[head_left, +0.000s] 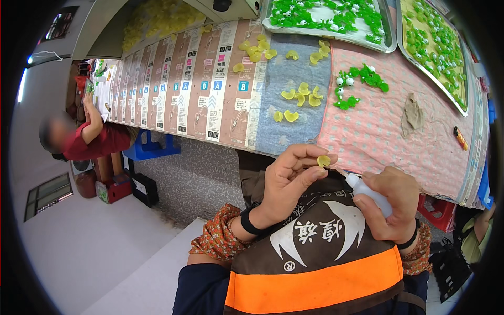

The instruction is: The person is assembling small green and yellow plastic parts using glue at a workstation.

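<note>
Near the table's front edge, my left hand (pixel 287 184) pinches a small curved yellow plastic piece (pixel 323 161) between thumb and fingers. Just to the right, my right hand (pixel 395 202) is wrapped round a white squeeze bottle (pixel 374 194). The bottle is tilted, its narrow tip pointing up and left toward the yellow piece, with a small gap between them. Beyond my left hand, several similar yellow pieces (pixel 303 89) lie loose on a blue cloth (pixel 283 121). Green plastic figures with white eyeballs (pixel 367 77) rest on the pink cloth (pixel 362 131).
A metal tray (pixel 389 44) of green pieces stands at the back, another tray (pixel 446 86) at the right. A crumpled cloth scrap (pixel 413 113) and a small orange-black tube (pixel 460 138) lie on the right. At far left, a person in red (pixel 107 139) sits by a blue stool (pixel 152 146).
</note>
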`<act>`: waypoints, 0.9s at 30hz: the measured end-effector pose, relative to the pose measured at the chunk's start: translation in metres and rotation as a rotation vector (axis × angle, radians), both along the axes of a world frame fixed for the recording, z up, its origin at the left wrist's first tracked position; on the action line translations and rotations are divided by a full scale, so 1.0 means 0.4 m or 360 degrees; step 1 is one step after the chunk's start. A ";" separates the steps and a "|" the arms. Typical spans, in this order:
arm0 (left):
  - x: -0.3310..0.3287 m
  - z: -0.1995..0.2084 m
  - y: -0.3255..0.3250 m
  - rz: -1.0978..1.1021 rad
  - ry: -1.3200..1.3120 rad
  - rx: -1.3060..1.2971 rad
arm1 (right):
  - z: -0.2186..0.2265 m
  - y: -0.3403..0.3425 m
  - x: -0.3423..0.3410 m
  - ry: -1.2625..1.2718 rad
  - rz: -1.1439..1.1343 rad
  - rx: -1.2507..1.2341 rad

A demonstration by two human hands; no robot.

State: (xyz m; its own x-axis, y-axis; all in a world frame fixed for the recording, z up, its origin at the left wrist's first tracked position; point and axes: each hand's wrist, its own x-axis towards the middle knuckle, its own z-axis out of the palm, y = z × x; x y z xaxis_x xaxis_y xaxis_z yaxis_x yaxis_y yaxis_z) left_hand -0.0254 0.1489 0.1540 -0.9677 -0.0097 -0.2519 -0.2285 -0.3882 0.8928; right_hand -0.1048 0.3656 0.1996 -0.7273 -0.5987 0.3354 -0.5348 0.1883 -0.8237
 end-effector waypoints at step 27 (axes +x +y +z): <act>0.002 -0.045 0.014 0.0062 -0.0292 0.1218 | 0.005 -0.030 0.012 -0.0013 -0.0012 -0.0128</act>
